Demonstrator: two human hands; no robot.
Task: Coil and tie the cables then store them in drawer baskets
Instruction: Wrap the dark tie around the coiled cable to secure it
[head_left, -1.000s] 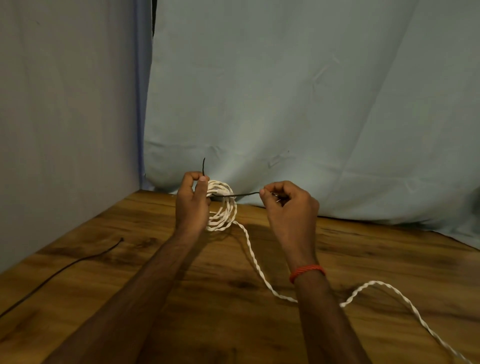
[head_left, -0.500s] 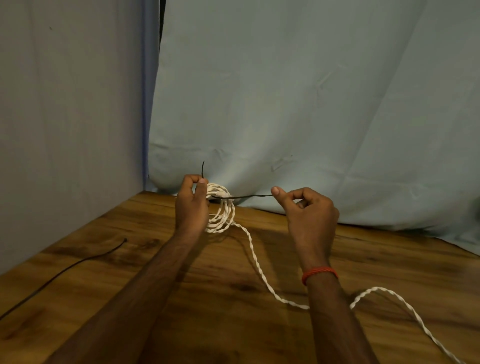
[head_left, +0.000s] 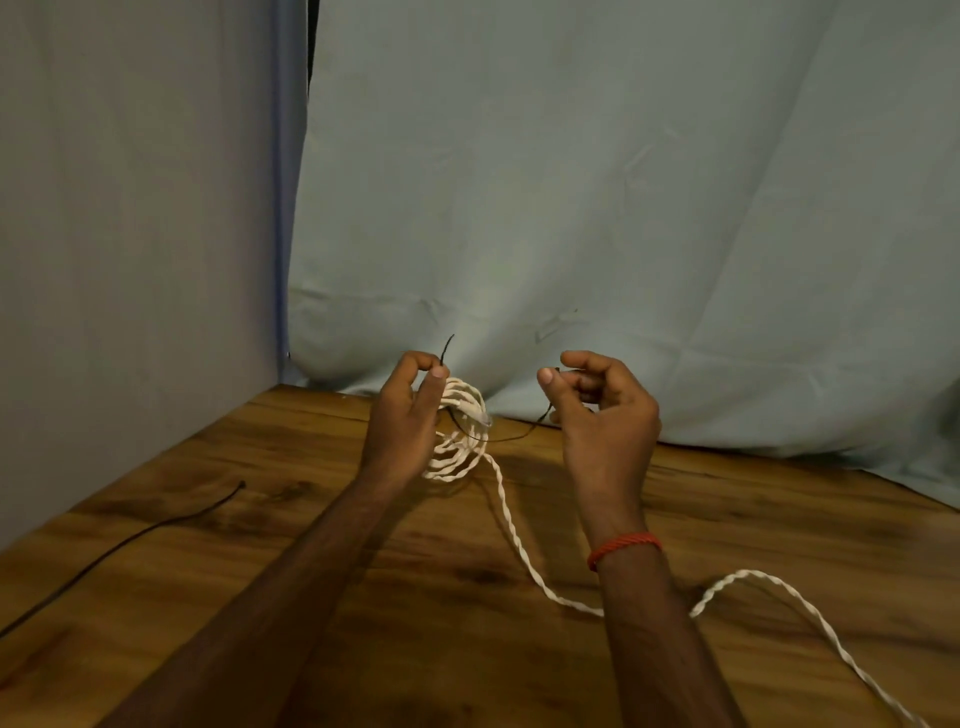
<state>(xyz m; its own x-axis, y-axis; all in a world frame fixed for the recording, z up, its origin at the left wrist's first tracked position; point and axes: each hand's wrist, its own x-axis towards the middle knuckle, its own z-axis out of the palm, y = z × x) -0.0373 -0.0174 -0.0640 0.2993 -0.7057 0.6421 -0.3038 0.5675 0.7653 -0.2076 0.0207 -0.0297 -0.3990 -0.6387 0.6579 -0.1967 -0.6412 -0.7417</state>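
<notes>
Slack now shows in the thin dark wire tie (head_left: 508, 439): half a second ago it ran taut and level between the hands, and now it sags in a shallow curve. The right hand (head_left: 605, 415) has turned thumb-up and drawn slightly nearer the left hand (head_left: 408, 415). The hands remain apart, with a clear gap between them.

Left hand: fingers and thumb curled round the coil of white twisted cable (head_left: 462, 431), held on edge above the tabletop. Thumb and forefinger also pinch the tie, whose short free end stands up just above the fingertips. The tie crosses the face of the coil, then droops toward the right hand.

Right hand: fingers curled, holding the tie's other end. The exact pinch point is partly hidden. Red thread bracelet (head_left: 623, 548) on that wrist.

Outward: the loose tail (head_left: 514, 535) drops from the coil onto the brown wooden tabletop (head_left: 415, 654), passes under the right forearm and runs off to the near right. Well left of the left arm, a thin black cable (head_left: 130, 540) lies on the tabletop. A pale blue-grey cloth backdrop (head_left: 623, 208) hangs beyond both hands.
</notes>
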